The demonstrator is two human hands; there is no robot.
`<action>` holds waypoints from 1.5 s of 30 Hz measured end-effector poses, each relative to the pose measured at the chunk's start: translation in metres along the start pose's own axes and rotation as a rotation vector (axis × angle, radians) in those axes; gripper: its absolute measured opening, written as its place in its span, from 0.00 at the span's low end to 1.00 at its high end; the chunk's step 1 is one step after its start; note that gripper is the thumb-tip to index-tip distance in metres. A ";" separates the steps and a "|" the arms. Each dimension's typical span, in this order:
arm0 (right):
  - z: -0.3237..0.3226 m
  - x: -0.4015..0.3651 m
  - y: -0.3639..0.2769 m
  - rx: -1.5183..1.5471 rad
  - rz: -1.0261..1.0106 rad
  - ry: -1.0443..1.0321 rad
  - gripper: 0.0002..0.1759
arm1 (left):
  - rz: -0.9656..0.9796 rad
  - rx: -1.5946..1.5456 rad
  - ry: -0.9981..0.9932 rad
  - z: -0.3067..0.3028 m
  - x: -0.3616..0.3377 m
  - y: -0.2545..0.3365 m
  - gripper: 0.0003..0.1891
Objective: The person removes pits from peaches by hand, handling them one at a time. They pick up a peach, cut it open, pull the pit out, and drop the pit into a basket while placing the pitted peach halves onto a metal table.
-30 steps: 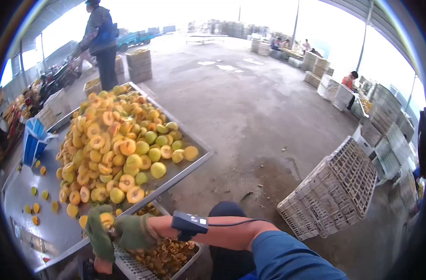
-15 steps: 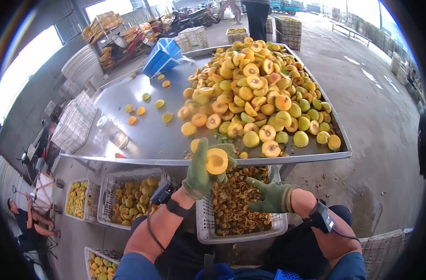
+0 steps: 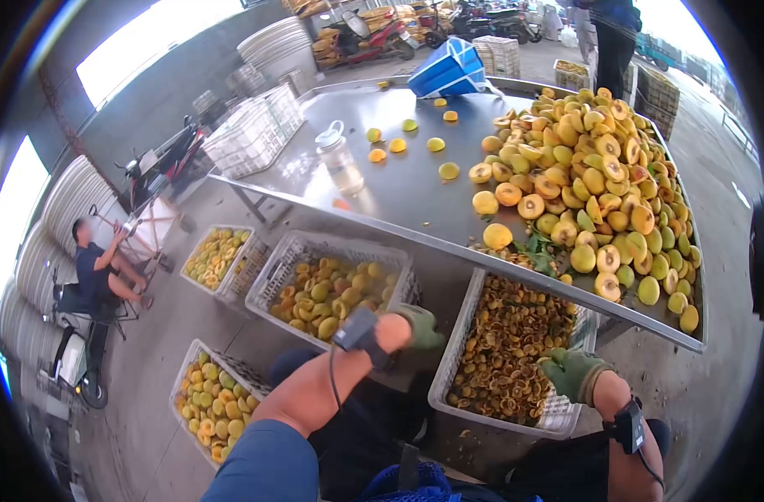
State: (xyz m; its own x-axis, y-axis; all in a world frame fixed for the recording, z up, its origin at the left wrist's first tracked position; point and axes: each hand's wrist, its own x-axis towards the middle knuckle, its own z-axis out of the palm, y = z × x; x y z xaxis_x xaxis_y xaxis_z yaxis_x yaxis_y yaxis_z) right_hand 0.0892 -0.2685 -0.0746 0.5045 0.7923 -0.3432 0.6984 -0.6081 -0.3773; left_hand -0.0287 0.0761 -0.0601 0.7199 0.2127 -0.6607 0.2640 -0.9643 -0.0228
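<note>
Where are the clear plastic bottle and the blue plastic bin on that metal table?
Clear plastic bottle (image 3: 342, 167): head view, on its body.
Blue plastic bin (image 3: 447, 74): head view, on its side wall.

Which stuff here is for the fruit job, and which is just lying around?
In the job: left hand, right hand, fruit pile, pit crate, halves crate, table.
Lying about: bottle, blue bag, scooter, stacked crates.
</note>
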 end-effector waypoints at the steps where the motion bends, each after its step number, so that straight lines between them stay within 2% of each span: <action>1: -0.010 -0.008 -0.013 0.040 0.056 0.011 0.21 | -0.078 -0.047 0.032 0.008 0.010 -0.028 0.34; 4: -0.029 -0.015 -0.035 0.069 0.173 0.018 0.21 | -0.339 -0.112 0.230 0.005 -0.006 -0.111 0.33; 6: -0.037 -0.010 -0.047 0.063 0.239 -0.045 0.23 | -0.701 -0.201 0.629 0.014 -0.006 -0.169 0.30; 8: -0.039 -0.007 -0.055 0.057 0.267 -0.023 0.24 | -0.646 -0.177 0.659 0.015 0.005 -0.245 0.26; 10: -0.041 -0.003 -0.054 0.062 0.290 -0.004 0.25 | -0.586 -0.227 0.660 0.026 0.024 -0.286 0.29; 11: -0.038 0.000 -0.052 0.075 0.294 -0.007 0.26 | -0.562 -0.250 0.655 0.016 0.008 -0.273 0.30; 13: -0.037 0.005 -0.054 0.097 0.297 -0.024 0.28 | -0.165 0.031 0.276 -0.002 0.007 -0.214 0.30; 15: -0.036 0.005 -0.056 0.119 0.311 -0.068 0.30 | -0.090 -0.121 0.134 0.009 0.025 -0.129 0.23; 16: -0.036 0.007 -0.060 0.108 0.291 -0.088 0.29 | 0.017 -0.135 0.140 0.004 0.006 -0.067 0.25; 17: -0.036 0.008 -0.065 0.099 0.275 -0.108 0.29 | 0.288 -0.103 0.182 0.005 -0.012 -0.025 0.27; 18: -0.035 0.008 -0.067 0.092 0.263 -0.130 0.29 | 0.286 -0.195 0.063 0.005 -0.011 0.011 0.29; 20: -0.021 0.013 -0.058 0.089 0.111 -0.107 0.26 | 0.511 -0.422 0.400 0.023 -0.016 0.064 0.31; 22: 0.003 0.018 -0.035 0.078 -0.030 -0.035 0.25 | 0.749 -0.452 0.671 0.040 -0.002 0.084 0.28; 23: 0.004 0.016 -0.028 0.160 -0.033 -0.048 0.25 | 0.895 -0.474 0.802 0.040 0.009 0.102 0.27; 25: -0.005 0.009 -0.027 0.331 -0.027 -0.053 0.24 | 0.891 -0.579 0.398 0.030 0.008 0.119 0.27; 26: -0.012 0.002 -0.026 0.271 0.032 -0.051 0.23 | 0.860 -0.604 0.202 0.025 0.008 0.120 0.26; 29: -0.024 -0.010 -0.028 0.162 0.136 -0.019 0.23 | 0.933 -0.653 0.259 0.031 0.019 0.127 0.28; 32: -0.013 -0.015 -0.019 0.088 0.247 -0.018 0.26 | 0.781 -0.264 0.223 0.004 0.013 0.138 0.29; 35: -0.016 -0.023 -0.014 0.165 0.244 -0.009 0.28 | 0.898 -0.670 0.194 0.012 0.034 0.139 0.26; 38: -0.030 -0.032 -0.018 0.155 0.229 -0.020 0.24 | 0.929 -0.996 0.222 0.016 0.024 0.165 0.22; 39: -0.026 -0.034 -0.014 0.205 0.209 0.022 0.24 | 0.972 -1.062 0.026 0.003 0.018 0.171 0.20; 42: 0.007 -0.018 0.013 0.160 0.174 0.033 0.26 | 0.932 -0.840 0.034 -0.006 0.035 0.167 0.20; 44: -0.002 -0.023 0.016 0.110 0.182 -0.016 0.26 | 0.685 -1.160 -0.214 -0.012 0.035 0.170 0.20; 45: -0.003 -0.023 0.016 0.091 0.165 -0.049 0.26 | 0.687 -1.188 -0.253 -0.011 0.038 0.172 0.19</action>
State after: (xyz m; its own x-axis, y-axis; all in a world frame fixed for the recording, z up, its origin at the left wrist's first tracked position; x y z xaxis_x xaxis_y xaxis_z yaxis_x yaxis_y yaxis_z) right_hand 0.0901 -0.2960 -0.0700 0.5818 0.6794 -0.4471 0.5584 -0.7334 -0.3877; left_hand 0.0509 -0.0797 -0.0808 0.8253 -0.3996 -0.3990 0.3814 -0.1266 0.9157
